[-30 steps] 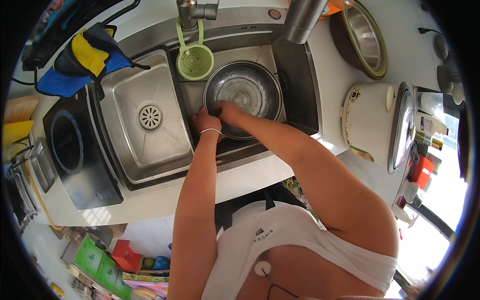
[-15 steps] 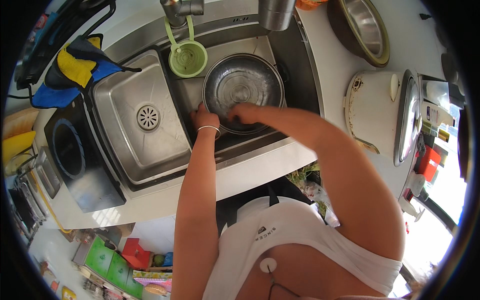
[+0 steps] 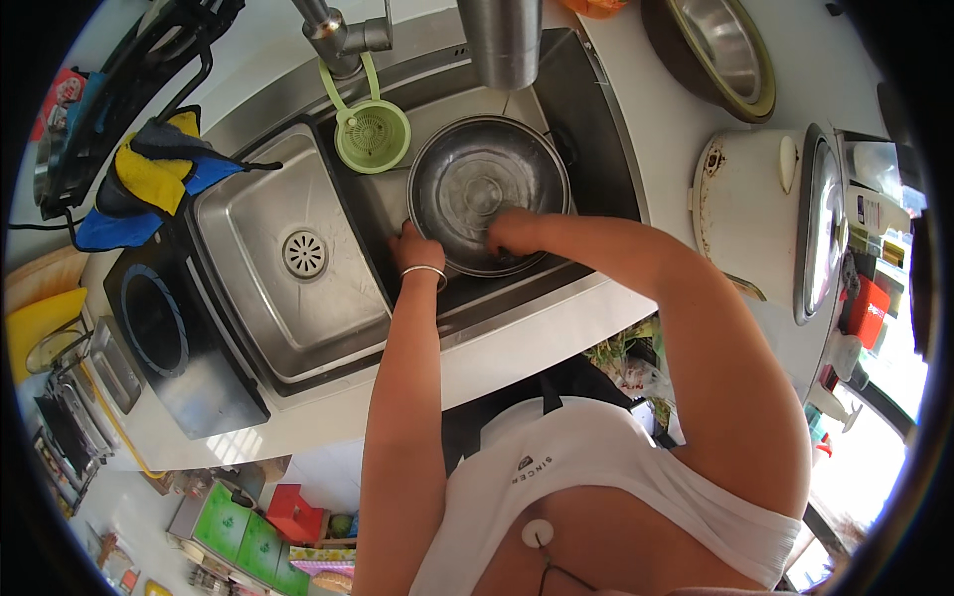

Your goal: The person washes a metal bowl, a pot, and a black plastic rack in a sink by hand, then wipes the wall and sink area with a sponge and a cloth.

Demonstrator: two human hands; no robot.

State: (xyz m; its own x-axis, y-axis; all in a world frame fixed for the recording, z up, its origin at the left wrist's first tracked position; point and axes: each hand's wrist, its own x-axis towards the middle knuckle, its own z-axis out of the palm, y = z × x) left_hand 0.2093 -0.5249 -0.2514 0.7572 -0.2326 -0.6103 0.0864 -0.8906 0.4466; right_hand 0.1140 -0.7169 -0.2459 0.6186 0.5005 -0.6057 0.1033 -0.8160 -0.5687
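Observation:
A round, dark metal pan [image 3: 452,179] with a shiny inside sits in the right sink basin, with what looks like water at its bottom. My left hand [image 3: 417,248] is closed at the pan's near left rim, a bracelet on its wrist. Inside the pan, on the near right part of its wall, my right hand [image 3: 514,231] is curled with its fingers pressed down. Whatever may be under those fingers is hidden. Behind the pan to the left, a green strainer [image 3: 372,139] hangs by its strap from the faucet [image 3: 343,42].
The left basin [image 3: 288,288] has a round drain. Yellow and blue cloths [image 3: 154,174] hang at the far left, above a black cooktop [image 3: 189,368]. On the right counter stand a large white pot [image 3: 745,209] and stacked bowls [image 3: 715,60]. A metal cylinder [image 3: 502,45] rises behind the pan.
My right hand has moved rightward along the pan's inner wall. The left hand stays at the rim. The whole view has shifted slightly.

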